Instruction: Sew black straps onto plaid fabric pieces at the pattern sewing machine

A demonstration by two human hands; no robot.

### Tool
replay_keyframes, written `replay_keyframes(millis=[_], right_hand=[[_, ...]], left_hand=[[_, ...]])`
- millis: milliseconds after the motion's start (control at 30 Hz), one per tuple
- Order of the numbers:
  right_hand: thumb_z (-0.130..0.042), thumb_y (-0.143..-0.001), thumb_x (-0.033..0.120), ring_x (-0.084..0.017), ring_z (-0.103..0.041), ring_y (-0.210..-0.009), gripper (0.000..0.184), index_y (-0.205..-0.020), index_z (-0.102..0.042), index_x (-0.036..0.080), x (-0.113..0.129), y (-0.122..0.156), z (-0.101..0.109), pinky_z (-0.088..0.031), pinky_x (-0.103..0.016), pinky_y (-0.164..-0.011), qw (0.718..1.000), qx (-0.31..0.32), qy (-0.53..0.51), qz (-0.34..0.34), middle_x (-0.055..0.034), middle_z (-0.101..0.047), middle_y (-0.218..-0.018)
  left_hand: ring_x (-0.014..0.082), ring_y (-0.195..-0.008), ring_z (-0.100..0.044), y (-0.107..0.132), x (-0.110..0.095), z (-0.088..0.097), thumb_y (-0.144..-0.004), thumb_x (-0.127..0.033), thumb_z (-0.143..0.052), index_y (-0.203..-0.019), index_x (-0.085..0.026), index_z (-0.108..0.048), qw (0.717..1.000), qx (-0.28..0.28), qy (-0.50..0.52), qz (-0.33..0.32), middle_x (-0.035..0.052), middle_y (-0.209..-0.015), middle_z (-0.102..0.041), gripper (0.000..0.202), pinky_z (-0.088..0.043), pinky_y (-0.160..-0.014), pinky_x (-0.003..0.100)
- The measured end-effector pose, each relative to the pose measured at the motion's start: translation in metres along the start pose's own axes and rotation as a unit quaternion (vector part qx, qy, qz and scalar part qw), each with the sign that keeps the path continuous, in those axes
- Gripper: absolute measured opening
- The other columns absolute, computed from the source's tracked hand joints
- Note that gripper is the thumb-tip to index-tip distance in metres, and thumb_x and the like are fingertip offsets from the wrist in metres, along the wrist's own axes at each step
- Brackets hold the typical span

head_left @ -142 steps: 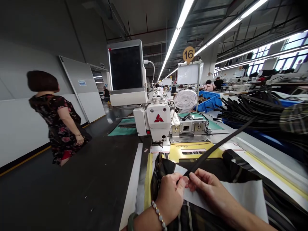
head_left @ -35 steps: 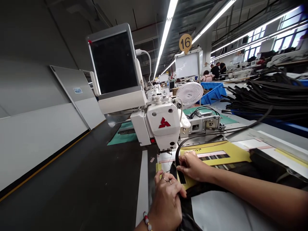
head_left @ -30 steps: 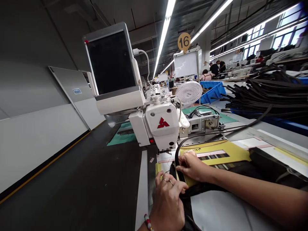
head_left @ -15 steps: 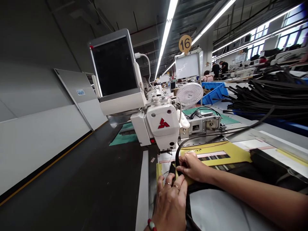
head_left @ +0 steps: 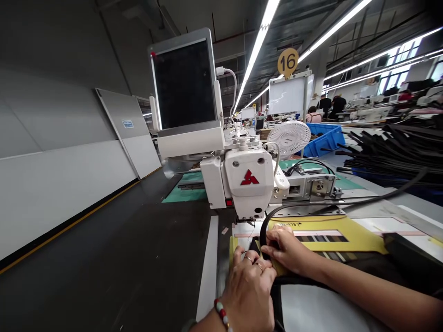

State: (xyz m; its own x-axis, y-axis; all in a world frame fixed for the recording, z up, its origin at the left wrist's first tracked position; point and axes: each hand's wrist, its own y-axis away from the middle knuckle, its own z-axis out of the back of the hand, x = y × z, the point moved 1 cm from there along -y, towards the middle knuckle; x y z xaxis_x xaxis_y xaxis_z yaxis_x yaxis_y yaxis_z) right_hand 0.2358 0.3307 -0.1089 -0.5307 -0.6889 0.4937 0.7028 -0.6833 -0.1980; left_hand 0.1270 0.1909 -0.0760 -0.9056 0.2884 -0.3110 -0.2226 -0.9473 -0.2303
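My right hand (head_left: 289, 251) pinches a black strap (head_left: 266, 225) between thumb and fingers, just in front of the sewing machine head (head_left: 248, 184). From there the strap curves up and runs off to the right. Close beside it, my left hand (head_left: 247, 288) presses down with bent, slightly parted fingers on black fabric (head_left: 255, 244) at the yellow template (head_left: 332, 226). Its fingertips partly cover the fabric, and its thumb is hard to make out. More dark fabric with a pale grey panel (head_left: 318, 304) lies under my right forearm.
A dark screen (head_left: 185, 85) stands above the machine. Behind it are a white fan (head_left: 289, 138) and a blue bin (head_left: 325, 138). Many black straps (head_left: 398, 147) are heaped at the right. A dark tabletop (head_left: 148, 258) stretches left. People stand far back.
The view has swung left, so the scene sits farther right. My left fingers are more bent and drawn closer to my right hand. The right hand keeps its pinch on the strap.
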Motion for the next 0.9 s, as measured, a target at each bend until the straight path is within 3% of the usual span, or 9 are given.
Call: replay_keyframes(millis=[200, 300, 367, 467, 533, 600, 767, 833, 900], right_hand=[[-0.053, -0.076, 0.031, -0.018, -0.046, -0.073, 0.022, -0.06, -0.049, 0.016, -0.002, 0.002, 0.0, -0.034, -0.031, -0.07, 1.0, 0.008, -0.015, -0.003, -0.0042, -0.055, -0.068], [-0.056, -0.072, 0.033, -0.016, -0.046, -0.068, 0.023, -0.057, -0.049, 0.017, 0.001, -0.002, 0.002, -0.033, -0.031, -0.068, 0.999, 0.016, -0.024, -0.024, -0.0026, -0.055, -0.063], [-0.062, -0.066, 0.033, -0.014, -0.045, -0.061, 0.023, -0.055, -0.049, 0.017, 0.003, -0.01, 0.007, -0.033, -0.029, -0.063, 0.994, 0.035, -0.07, -0.076, -0.0003, -0.053, -0.057], [-0.068, -0.053, 0.03, -0.01, -0.043, -0.052, 0.023, -0.053, -0.049, 0.017, 0.005, -0.026, 0.017, -0.032, -0.025, -0.053, 0.949, 0.076, -0.243, -0.184, 0.0022, -0.052, -0.052], [-0.07, -0.048, 0.029, -0.009, -0.044, -0.051, 0.025, -0.054, -0.049, 0.017, 0.004, -0.034, 0.023, -0.033, -0.024, -0.051, 0.913, 0.1, -0.336, -0.21, 0.0026, -0.053, -0.052], [-0.071, -0.048, 0.03, -0.009, -0.044, -0.051, 0.026, -0.055, -0.05, 0.016, -0.002, -0.038, 0.027, -0.034, -0.022, -0.051, 0.907, 0.119, -0.366, -0.174, 0.0034, -0.052, -0.053], [-0.068, -0.06, 0.033, -0.011, -0.049, -0.058, 0.022, -0.068, -0.06, 0.014, -0.018, -0.035, 0.014, -0.038, -0.022, -0.055, 0.937, 0.115, -0.328, -0.021, 0.0011, -0.057, -0.062], [-0.065, -0.064, 0.031, -0.013, -0.051, -0.062, 0.019, -0.073, -0.064, 0.014, -0.021, -0.034, 0.007, -0.039, -0.023, -0.058, 0.956, 0.095, -0.277, -0.004, -0.0005, -0.06, -0.066], [-0.066, -0.063, 0.028, -0.014, -0.051, -0.064, 0.015, -0.071, -0.064, 0.015, -0.021, -0.035, 0.003, -0.039, -0.023, -0.058, 0.976, 0.062, -0.206, -0.028, -0.0005, -0.06, -0.065]], left_hand=[[0.026, -0.118, -0.04, 0.002, 0.004, 0.0, -0.072, -0.021, -0.053, -0.114, -0.025, -0.053, 0.999, -0.005, 0.035, 0.006, 0.0001, -0.125, -0.055, 0.043, -0.013, -0.108, 0.051], [0.0251, -0.117, -0.04, 0.001, 0.005, 0.001, -0.072, -0.019, -0.052, -0.111, -0.025, -0.056, 0.999, 0.001, 0.04, 0.011, 0.0001, -0.12, -0.058, 0.04, -0.012, -0.109, 0.051], [0.0241, -0.115, -0.042, -0.001, 0.004, 0.002, -0.07, -0.017, -0.052, -0.107, -0.024, -0.058, 0.999, 0.001, 0.036, 0.01, 0.0001, -0.115, -0.06, 0.038, -0.011, -0.109, 0.05], [0.0226, -0.111, -0.044, -0.003, 0.004, 0.003, -0.067, -0.015, -0.052, -0.101, -0.024, -0.06, 0.999, -0.001, 0.036, 0.008, -0.0004, -0.11, -0.061, 0.036, -0.012, -0.11, 0.048], [0.0222, -0.109, -0.046, -0.003, 0.003, 0.004, -0.066, -0.014, -0.052, -0.1, -0.024, -0.06, 0.999, -0.004, 0.037, 0.005, -0.0003, -0.109, -0.062, 0.036, -0.013, -0.11, 0.048], [0.0224, -0.11, -0.046, -0.003, 0.004, 0.005, -0.066, -0.015, -0.052, -0.101, -0.023, -0.059, 0.999, -0.005, 0.036, 0.004, 0.0006, -0.11, -0.061, 0.037, -0.012, -0.11, 0.048], [0.026, -0.125, -0.034, -0.001, 0.006, 0.002, -0.067, -0.019, -0.052, -0.108, -0.021, -0.056, 0.999, 0.005, 0.041, -0.001, 0.0031, -0.126, -0.054, 0.041, -0.008, -0.111, 0.051], [0.026, -0.128, -0.031, -0.001, 0.006, 0.0, -0.069, -0.019, -0.051, -0.111, -0.02, -0.055, 0.999, 0.008, 0.038, -0.001, 0.0032, -0.131, -0.051, 0.042, -0.008, -0.112, 0.051], [0.0253, -0.126, -0.032, -0.001, 0.006, -0.001, -0.069, -0.019, -0.05, -0.112, -0.02, -0.054, 1.0, 0.007, 0.028, 0.0, 0.003, -0.13, -0.051, 0.043, -0.007, -0.112, 0.05]])
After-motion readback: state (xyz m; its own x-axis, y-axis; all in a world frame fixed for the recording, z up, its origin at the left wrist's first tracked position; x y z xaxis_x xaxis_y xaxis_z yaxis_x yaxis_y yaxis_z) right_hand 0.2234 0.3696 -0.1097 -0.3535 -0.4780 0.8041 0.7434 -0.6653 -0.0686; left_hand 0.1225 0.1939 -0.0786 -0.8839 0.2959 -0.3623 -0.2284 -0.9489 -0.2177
